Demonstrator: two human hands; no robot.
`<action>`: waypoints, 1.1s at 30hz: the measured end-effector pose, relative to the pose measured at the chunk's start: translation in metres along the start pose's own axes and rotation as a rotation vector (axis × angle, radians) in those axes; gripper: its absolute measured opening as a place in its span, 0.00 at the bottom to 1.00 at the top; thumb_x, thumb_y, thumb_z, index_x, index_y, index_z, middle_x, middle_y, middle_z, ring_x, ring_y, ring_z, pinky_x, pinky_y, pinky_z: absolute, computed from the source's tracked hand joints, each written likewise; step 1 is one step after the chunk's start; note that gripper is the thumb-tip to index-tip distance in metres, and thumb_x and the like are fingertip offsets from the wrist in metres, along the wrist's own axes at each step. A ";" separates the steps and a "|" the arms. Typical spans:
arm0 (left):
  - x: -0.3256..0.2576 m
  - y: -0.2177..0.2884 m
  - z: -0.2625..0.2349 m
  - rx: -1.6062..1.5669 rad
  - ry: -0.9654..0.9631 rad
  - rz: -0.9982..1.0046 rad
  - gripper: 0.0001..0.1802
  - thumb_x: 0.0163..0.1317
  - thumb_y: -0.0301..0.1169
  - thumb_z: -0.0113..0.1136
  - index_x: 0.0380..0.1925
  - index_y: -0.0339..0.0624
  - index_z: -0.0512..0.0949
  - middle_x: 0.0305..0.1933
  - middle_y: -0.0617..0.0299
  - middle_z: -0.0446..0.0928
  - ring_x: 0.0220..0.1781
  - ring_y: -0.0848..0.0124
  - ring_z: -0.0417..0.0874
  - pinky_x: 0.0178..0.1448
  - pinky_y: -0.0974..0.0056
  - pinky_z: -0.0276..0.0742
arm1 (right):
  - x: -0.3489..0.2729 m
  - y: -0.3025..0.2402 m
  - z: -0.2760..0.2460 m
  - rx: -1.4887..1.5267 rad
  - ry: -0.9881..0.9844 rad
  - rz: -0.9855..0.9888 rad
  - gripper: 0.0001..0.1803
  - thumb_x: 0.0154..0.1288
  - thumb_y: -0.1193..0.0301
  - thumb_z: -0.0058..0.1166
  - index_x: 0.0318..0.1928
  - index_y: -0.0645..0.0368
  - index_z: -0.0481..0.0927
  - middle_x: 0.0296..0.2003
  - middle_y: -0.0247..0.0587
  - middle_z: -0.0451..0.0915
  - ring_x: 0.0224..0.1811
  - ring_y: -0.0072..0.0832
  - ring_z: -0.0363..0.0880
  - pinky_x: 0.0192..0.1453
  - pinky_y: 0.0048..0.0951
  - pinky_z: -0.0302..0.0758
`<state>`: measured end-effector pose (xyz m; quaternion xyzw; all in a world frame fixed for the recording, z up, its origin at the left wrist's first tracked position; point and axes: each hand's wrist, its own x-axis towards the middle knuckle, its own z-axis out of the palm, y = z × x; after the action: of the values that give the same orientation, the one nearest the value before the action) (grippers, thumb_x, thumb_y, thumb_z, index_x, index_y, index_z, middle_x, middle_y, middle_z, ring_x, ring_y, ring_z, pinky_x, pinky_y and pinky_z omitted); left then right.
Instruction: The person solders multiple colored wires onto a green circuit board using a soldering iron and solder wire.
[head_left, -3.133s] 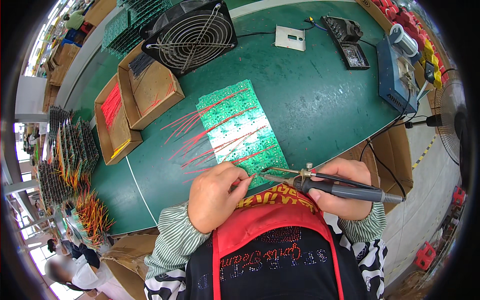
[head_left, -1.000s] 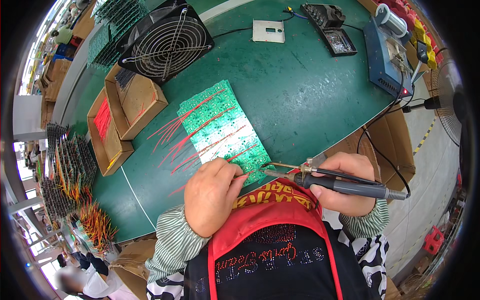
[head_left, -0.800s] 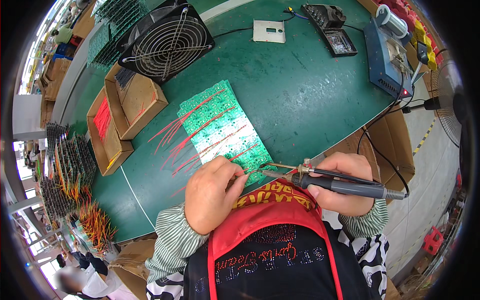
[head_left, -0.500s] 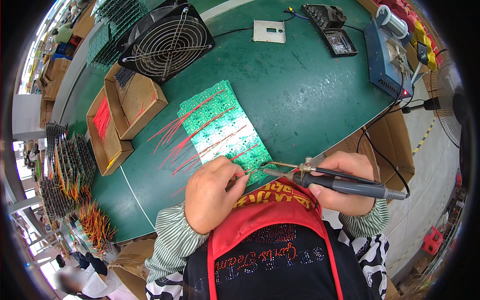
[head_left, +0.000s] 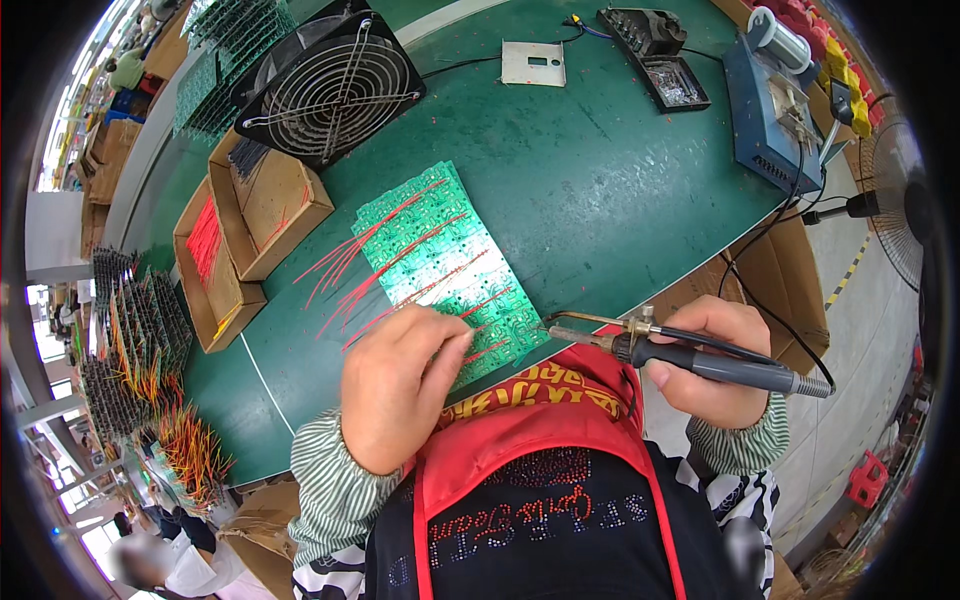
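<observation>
One soldering iron [head_left: 690,355] in right hand [head_left: 715,360], lying crosswise, tip leftward

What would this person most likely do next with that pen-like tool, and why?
Probably ease the soldering iron tip a little left onto the green circuit board. The right hand holds its tip just off the board's near edge, where the left hand pinches a red wire against the board.

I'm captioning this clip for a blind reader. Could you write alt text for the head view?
A person's right hand holds a soldering iron, tip at the near edge of a green circuit board panel with red wires, while the left hand rests its fingers on it. Cardboard boxes and a fan sit behind.
</observation>
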<state>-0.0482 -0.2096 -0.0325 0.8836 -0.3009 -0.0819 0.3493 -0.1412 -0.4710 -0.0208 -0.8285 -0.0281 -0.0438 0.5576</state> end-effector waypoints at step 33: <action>0.007 0.002 0.036 -0.012 -0.057 0.049 0.05 0.52 0.23 0.63 0.28 0.38 0.76 0.26 0.61 0.73 0.19 0.72 0.71 0.23 0.68 0.67 | 0.000 0.008 0.000 0.007 0.080 0.031 0.11 0.47 0.73 0.63 0.32 0.64 0.78 0.23 0.38 0.81 0.22 0.20 0.79 0.27 0.19 0.73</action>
<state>-0.0563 -0.2353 -0.0573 0.8712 -0.3317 -0.1003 0.3476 -0.1408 -0.4744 -0.0280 -0.8244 0.0070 -0.0683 0.5618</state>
